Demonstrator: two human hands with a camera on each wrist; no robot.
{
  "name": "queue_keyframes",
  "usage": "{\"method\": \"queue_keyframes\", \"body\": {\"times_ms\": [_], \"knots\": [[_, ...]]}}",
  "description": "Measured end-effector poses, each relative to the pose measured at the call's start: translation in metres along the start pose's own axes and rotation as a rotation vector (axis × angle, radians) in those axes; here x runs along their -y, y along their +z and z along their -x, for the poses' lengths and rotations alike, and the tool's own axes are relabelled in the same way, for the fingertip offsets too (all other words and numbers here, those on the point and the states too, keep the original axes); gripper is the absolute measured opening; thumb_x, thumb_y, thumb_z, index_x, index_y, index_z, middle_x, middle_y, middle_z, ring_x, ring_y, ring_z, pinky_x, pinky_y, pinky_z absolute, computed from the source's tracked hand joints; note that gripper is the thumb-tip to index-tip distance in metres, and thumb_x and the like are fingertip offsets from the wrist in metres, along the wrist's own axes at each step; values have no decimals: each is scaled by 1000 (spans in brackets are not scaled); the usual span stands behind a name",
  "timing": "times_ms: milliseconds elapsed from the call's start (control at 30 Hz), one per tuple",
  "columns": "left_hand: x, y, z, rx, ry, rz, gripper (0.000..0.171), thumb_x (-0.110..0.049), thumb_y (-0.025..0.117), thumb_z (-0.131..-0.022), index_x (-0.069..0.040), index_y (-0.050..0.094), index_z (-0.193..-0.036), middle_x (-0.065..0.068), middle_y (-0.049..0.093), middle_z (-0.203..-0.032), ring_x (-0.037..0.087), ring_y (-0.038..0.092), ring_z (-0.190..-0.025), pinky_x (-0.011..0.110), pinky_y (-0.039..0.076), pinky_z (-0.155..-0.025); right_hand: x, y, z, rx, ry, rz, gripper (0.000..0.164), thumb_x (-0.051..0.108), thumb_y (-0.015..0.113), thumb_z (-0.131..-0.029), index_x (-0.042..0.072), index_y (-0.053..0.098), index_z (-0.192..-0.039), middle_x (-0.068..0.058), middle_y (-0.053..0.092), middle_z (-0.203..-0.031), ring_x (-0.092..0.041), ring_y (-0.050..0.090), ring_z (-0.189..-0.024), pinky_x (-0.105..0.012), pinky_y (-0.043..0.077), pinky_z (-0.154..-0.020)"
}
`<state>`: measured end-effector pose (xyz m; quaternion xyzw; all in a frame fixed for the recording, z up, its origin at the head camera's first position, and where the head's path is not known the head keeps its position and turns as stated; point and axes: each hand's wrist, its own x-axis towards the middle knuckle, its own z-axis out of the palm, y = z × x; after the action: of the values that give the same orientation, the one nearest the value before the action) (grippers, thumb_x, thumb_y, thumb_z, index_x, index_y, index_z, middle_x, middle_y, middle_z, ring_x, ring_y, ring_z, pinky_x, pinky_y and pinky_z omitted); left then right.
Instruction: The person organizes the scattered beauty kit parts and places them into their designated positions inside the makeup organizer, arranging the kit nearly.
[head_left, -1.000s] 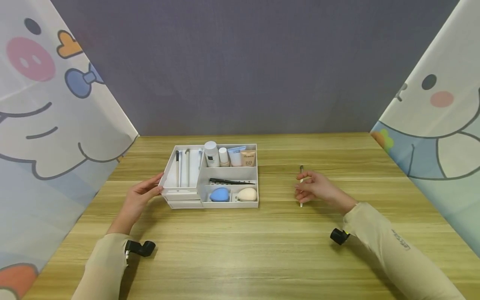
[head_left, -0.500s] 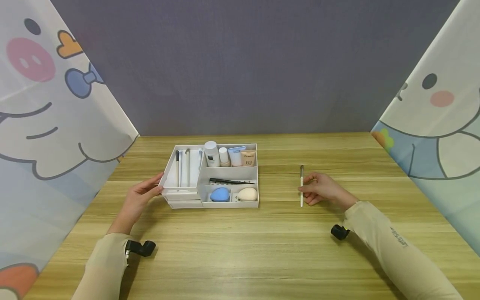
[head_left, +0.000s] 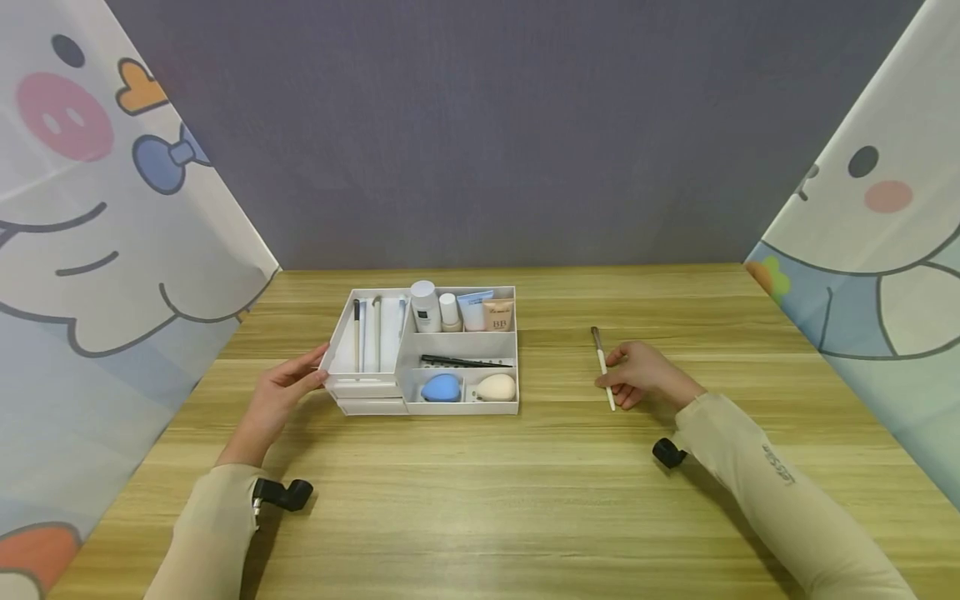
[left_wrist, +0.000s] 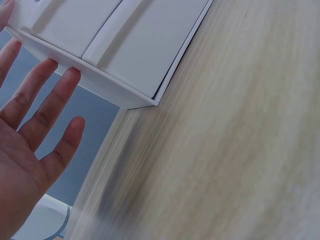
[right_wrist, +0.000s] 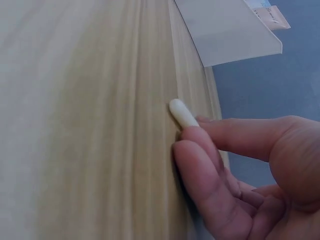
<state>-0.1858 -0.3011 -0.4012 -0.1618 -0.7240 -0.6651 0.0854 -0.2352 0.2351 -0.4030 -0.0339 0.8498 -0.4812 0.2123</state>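
A white-handled makeup brush with a dark tip is pinched between the thumb and fingers of my right hand, close over the table. In the right wrist view the pale handle end pokes out past the fingertips. My left hand rests against the left side of a white organizer, its fingers nearly straight and spread. The left wrist view has those fingertips on the organizer's side wall, beside its drawer fronts. Several brushes lie in the organizer's left compartment.
Also in the organizer are a white bottle, a smaller white-capped bottle, two tubes, a black pen, a blue sponge and a cream sponge. A grey panel stands behind the wooden table.
My right-hand fingers have shifted to the brush's right side, and the brush has turned from upright in view to slanting, tip toward the left. My left hand stays on the organizer.
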Motion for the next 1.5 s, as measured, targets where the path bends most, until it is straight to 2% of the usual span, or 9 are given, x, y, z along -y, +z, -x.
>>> {"method": "queue_keyframes", "body": {"times_ms": [233, 467, 667, 900, 1167, 1333, 1500], "knots": [[0, 0, -2, 10, 9, 17, 41, 4, 60, -97, -22, 71, -127, -19, 66, -121, 1, 63, -96, 15, 52, -80, 8, 1, -1, 5, -12, 86, 43, 2, 67, -88, -17, 45, -121, -13, 61, -66, -17, 63, -49, -32, 58, -49], [0, 0, -2, 7, 8, 22, 41, 6, 59, -96, -19, 70, -128, -18, 67, -121, 2, 63, -95, 15, 52, -80, 17, 5, -3, -4, -3, 238, 37, 3, 62, -86, -16, 50, -115, -13, 62, -63, -17, 62, -48, -32, 57, -48], [-1, 0, 0, -6, -5, 19, 40, 6, 60, -96, -16, 69, -128, -17, 68, -118, 2, 63, -95, 15, 52, -79, 18, 4, -3, 3, -18, 276, 35, 3, 63, -83, -14, 52, -112, -12, 61, -61, -16, 61, -46, -31, 56, -46], [-1, -1, -2, 3, 8, 22, 40, 5, 60, -96, -17, 70, -128, -17, 68, -119, 1, 63, -94, 15, 52, -80, 11, -6, -2, 62, -44, 158, 41, 3, 60, -87, -16, 46, -120, -13, 59, -62, -17, 61, -47, -32, 56, -47], [1, -1, -2, 19, 23, 30, 40, 5, 60, -96, -17, 69, -129, -17, 67, -120, 1, 63, -95, 16, 52, -80, 0, -11, -3, 118, -54, -21, 28, 4, 48, -92, -10, 39, -115, -12, 63, -67, -16, 59, -49, -31, 56, -48], [1, 0, -1, 9, 16, 32, 40, 5, 60, -96, -17, 69, -129, -16, 68, -118, 2, 63, -94, 16, 53, -80, -9, -13, -4, 162, -62, -138, 39, 4, 43, -94, -13, 33, -128, -14, 64, -74, -20, 65, -57, -34, 59, -54], [1, 0, 0, 4, 6, 18, 38, 1, 63, -96, -19, 70, -128, -16, 68, -118, 2, 63, -94, 16, 53, -80, -18, -14, -5, 206, -76, -297, 52, 2, 40, -98, -13, 19, -143, -14, 67, -86, -22, 70, -69, -35, 60, -64]]}}
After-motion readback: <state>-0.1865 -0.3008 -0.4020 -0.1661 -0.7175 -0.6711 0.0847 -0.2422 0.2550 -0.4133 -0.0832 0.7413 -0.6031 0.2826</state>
